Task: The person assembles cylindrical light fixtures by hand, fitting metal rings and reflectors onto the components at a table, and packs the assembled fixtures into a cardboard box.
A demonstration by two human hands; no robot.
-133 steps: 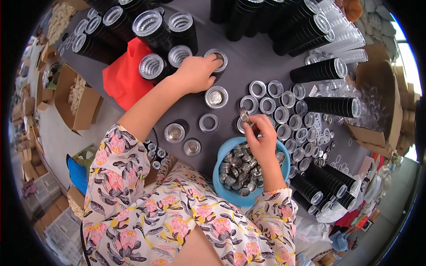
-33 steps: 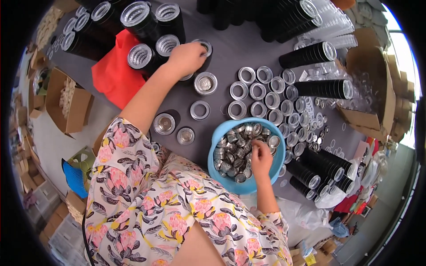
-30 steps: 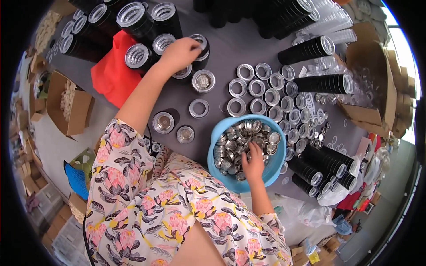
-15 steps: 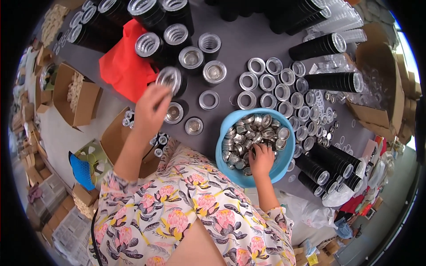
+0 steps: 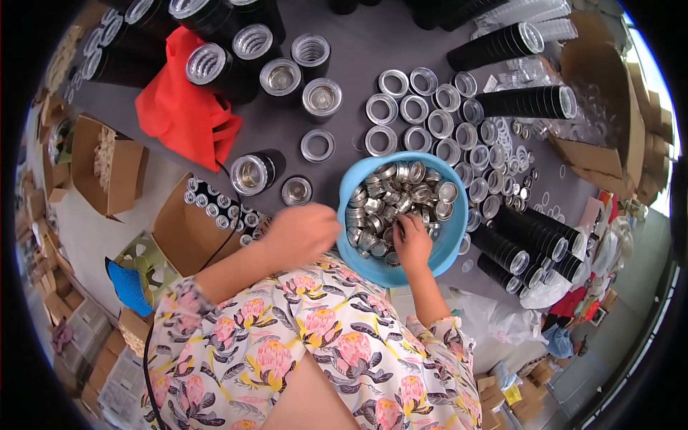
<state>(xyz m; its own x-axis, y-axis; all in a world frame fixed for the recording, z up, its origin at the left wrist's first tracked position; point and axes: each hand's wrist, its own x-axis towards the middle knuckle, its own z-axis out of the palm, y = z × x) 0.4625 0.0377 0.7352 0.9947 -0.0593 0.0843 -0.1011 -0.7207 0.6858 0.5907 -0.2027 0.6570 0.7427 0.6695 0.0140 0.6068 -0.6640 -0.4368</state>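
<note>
No writing, label or number can be read. Well ahead of the left hand (image 5: 304,231), the metal disc (image 5: 322,97) atop a black cylinder has a mottled face, too fine to make out as lettering. Far ahead of the right hand (image 5: 413,242), a small white slip (image 5: 490,82) is illegible; on the white plastic bag (image 5: 510,322) to that hand's lower right, any print is too faint.

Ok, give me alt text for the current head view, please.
A person's right hand is in a blue basin of small silvery round pieces, and the left hand, slightly blurred, is close to the basin's left rim. The dark grey table beyond bears clear rings, black cylinders and a red cloth.
</note>
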